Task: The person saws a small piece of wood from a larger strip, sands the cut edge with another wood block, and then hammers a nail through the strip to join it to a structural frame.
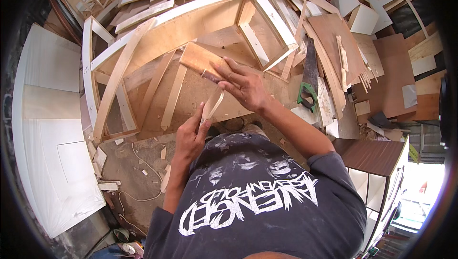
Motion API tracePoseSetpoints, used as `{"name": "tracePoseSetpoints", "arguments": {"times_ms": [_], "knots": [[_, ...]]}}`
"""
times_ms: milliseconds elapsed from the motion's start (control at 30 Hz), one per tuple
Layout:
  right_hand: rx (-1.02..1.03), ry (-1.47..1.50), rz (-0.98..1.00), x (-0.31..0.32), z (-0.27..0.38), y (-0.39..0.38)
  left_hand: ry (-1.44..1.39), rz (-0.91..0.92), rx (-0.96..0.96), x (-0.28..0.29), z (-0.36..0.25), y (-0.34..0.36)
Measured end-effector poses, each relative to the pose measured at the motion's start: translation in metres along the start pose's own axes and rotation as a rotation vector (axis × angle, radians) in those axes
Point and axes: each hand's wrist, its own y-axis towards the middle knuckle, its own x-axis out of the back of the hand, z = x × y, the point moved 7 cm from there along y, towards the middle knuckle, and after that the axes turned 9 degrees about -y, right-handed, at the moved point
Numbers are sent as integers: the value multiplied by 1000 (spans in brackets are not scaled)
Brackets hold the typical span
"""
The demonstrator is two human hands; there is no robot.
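Observation:
Near the middle, my right hand (pixel 244 83) is closed over a flat, orange-brown wooden block (pixel 198 59), with the fingers on top and the thumb at its lower side. A dark strip shows along the block's near edge. Closer to my body, my left hand (pixel 192 136) grips a short, thin strip of wood (pixel 213 106) with a pale edge, which points up toward my right thumb. Whether the strip touches the block, I cannot tell.
A white-edged wooden frame (pixel 191 13) stands ahead, with slats leaning across it. A green-handled handsaw (pixel 307 94) lies to the right beside stacked boards. White panels (pixel 52 130) line the left; a brown-topped cabinet (pixel 372 156) stands at right. A cord (pixel 143 199) crosses the littered floor.

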Motion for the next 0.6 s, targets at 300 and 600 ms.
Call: {"name": "tracePoseSetpoints", "arguments": {"times_ms": [300, 600], "knots": [[-136, 187, 18, -4, -12, -2, -71, 41, 157, 0, 6, 1], [-162, 181, -125, -27, -55, 3, -172, 36, 40, 0, 7, 5]]}}
